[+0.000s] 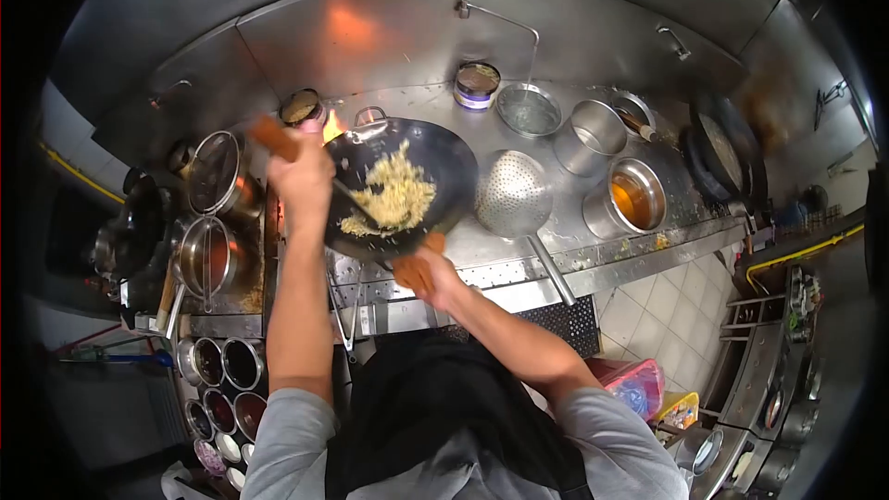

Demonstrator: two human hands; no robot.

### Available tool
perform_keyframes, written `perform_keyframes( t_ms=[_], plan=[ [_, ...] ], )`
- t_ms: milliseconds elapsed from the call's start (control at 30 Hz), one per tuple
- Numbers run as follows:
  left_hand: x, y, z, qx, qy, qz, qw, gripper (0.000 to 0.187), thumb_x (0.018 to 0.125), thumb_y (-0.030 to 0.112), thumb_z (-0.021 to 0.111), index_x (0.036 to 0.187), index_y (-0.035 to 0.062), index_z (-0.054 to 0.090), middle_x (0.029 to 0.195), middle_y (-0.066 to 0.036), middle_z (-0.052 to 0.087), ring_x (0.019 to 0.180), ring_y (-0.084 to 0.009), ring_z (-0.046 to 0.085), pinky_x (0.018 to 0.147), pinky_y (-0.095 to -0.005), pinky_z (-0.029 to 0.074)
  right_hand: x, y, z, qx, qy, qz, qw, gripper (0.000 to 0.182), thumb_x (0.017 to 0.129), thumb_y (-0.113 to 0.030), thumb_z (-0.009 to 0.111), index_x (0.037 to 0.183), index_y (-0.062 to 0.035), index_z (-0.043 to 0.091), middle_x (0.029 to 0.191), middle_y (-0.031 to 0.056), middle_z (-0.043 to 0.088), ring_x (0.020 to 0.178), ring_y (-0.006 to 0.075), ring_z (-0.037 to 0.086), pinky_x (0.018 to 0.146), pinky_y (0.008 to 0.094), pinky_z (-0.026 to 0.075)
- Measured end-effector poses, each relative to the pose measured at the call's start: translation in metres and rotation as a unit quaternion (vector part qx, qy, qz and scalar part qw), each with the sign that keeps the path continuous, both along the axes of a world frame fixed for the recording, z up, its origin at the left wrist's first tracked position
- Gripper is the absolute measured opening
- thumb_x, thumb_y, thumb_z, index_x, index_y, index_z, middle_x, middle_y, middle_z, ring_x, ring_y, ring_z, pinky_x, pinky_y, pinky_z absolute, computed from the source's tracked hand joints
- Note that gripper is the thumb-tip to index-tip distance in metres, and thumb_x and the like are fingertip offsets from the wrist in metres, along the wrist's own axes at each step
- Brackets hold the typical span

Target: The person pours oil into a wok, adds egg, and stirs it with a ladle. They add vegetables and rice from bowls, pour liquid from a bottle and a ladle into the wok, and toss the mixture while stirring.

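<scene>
A dark wok point(451, 167) sits over the burner, tilted, with flame showing at its far left rim. Pale yellow fried rice point(400, 190) lies heaped in it, some grains loose in the air. My left hand point(304, 176), slightly blurred, is closed round the brown handle of a long-handled wok tool point(344, 193); its head is down in the rice. My right hand point(437, 280) grips a brown cloth point(412, 270) at the wok's near edge, where the cloth covers the wok's handle.
Right of the wok rests a perforated strainer point(514, 194), handle toward me. Beyond stand a metal pot point(591, 137) and a pot of amber liquid point(625, 196). Tongs point(349, 319) hang at the front edge. Strainers over pots point(208, 264) and several sauce containers point(243, 364) are left.
</scene>
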State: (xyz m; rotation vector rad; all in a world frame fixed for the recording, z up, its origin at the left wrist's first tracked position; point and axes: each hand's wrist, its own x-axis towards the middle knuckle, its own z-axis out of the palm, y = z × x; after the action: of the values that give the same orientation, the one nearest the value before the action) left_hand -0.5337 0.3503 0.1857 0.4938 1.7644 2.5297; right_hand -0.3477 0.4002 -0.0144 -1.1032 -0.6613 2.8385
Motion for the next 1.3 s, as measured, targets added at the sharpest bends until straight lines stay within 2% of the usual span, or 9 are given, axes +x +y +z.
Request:
perform_keyframes(
  t_ms=[133,333,533,600,733,867,967,1133,1300],
  plan=[
    [-0.055,0.02,-0.054,-0.005,0.13,0.084,0.988,0.034,0.095,0.016,0.06,0.067,0.0091,0.043,0.053,0.001,0.044,0.043,-0.0089,0.04,0.042,-0.0281,0.035,0.021,-0.017,-0.03,0.057,0.021,0.053,0.997,0.029,0.088,-0.027,0.053,0.107,-0.0055,0.058,0.089,0.0088,0.066,0.066,0.0153,0.062,0.039,0.0271,0.038],
    [-0.007,-0.034,0.045,0.116,0.069,-0.075,0.988,0.035,0.095,0.015,0.06,0.066,0.0136,0.04,0.048,0.005,0.034,0.037,-0.0077,0.03,0.038,-0.0264,0.029,0.064,-0.03,-0.002,0.02,0.022,-0.035,0.999,0.033,0.085,-0.023,0.053,0.113,-0.0051,0.055,0.098,0.0111,0.065,0.081,0.027,0.066,0.066,0.0375,0.056],
    [-0.056,0.026,-0.043,0.009,0.116,0.023,0.993,0.032,0.095,0.015,0.06,0.067,0.0107,0.043,0.051,0.003,0.041,0.04,-0.0077,0.038,0.04,-0.0266,0.033,0.019,-0.017,-0.013,0.071,-0.037,0.046,0.996,0.034,0.085,-0.034,0.057,0.109,-0.0111,0.059,0.093,0.003,0.067,0.074,0.0151,0.064,0.04,0.0259,0.036],
    [-0.058,0.014,-0.006,0.082,0.119,0.006,0.99,0.034,0.096,0.016,0.058,0.067,0.0126,0.041,0.051,0.004,0.036,0.04,-0.0078,0.034,0.04,-0.0283,0.032,0.071,-0.023,-0.016,0.088,-0.003,0.071,0.994,0.036,0.086,-0.03,0.055,0.115,-0.0099,0.057,0.097,0.0059,0.068,0.08,0.0173,0.065,0.049,0.0305,0.047],
    [-0.022,-0.021,0.055,0.117,0.069,-0.076,0.988,0.036,0.096,0.015,0.058,0.065,0.0133,0.04,0.048,0.005,0.032,0.038,-0.007,0.029,0.039,-0.0267,0.028,0.066,-0.021,-0.025,0.051,0.006,-0.005,0.999,0.033,0.086,-0.028,0.054,0.111,-0.0079,0.057,0.092,0.0064,0.067,0.072,0.0177,0.065,0.044,0.0301,0.045],
    [-0.016,0.03,-0.023,-0.036,0.036,0.04,0.998,0.034,0.095,0.019,0.06,0.067,0.0134,0.042,0.05,0.004,0.038,0.039,-0.0071,0.035,0.038,-0.0257,0.031,-0.005,0.009,-0.006,0.048,-0.059,0.062,0.995,0.029,0.084,-0.035,0.057,0.101,-0.0115,0.061,0.084,0.0031,0.067,0.066,0.0155,0.063,0.041,0.028,0.039],
    [-0.063,0.032,-0.045,0.066,0.064,0.039,0.995,0.035,0.095,0.018,0.06,0.066,0.0126,0.041,0.05,0.003,0.039,0.039,-0.0078,0.035,0.038,-0.0267,0.032,0.034,-0.007,-0.01,0.072,0.006,0.076,0.994,0.039,0.085,-0.035,0.055,0.112,-0.0075,0.057,0.094,0.0055,0.067,0.069,0.0182,0.066,0.038,0.0255,0.038],
    [-0.025,-0.012,0.07,0.096,0.077,-0.066,0.99,0.037,0.097,0.017,0.056,0.066,0.0142,0.035,0.048,0.003,0.028,0.036,-0.0098,0.027,0.04,-0.0273,0.031,0.093,-0.015,-0.019,0.041,0.016,-0.007,0.999,0.034,0.088,-0.019,0.052,0.117,-0.0037,0.058,0.102,0.0082,0.068,0.089,0.0198,0.067,0.065,0.0372,0.054],
    [0.011,0.018,0.029,-0.019,0.14,0.004,0.99,0.031,0.095,0.015,0.059,0.069,0.0107,0.043,0.049,0.003,0.038,0.038,-0.0085,0.037,0.038,-0.0272,0.033,-0.005,0.018,0.003,0.078,-0.043,0.071,0.994,0.029,0.085,-0.034,0.056,0.104,-0.012,0.061,0.091,0.0016,0.068,0.071,0.0139,0.063,0.051,0.0269,0.041]
  ],
)
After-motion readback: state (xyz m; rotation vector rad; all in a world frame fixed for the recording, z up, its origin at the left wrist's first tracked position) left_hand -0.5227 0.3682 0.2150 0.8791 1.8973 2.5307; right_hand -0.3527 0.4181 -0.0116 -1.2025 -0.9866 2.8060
